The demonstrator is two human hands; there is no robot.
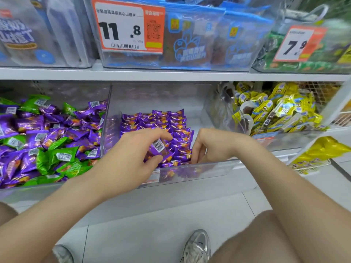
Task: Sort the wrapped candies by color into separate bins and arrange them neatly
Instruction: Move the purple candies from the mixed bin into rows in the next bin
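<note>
A clear middle bin on the lower shelf holds neat rows of purple wrapped candies. My left hand hovers over its front part, pinching one purple candy with its barcode side up. My right hand reaches down into the front right of the bin, fingertips curled among the purple candies by the front wall; whether it grips one is hidden. The left bin holds a loose heap of mixed purple and green candies.
A bin of yellow wrapped snacks stands to the right, with more yellow packs lower right. The upper shelf carries clear bins with price tags. My knees and a grey shoe are on the white floor below.
</note>
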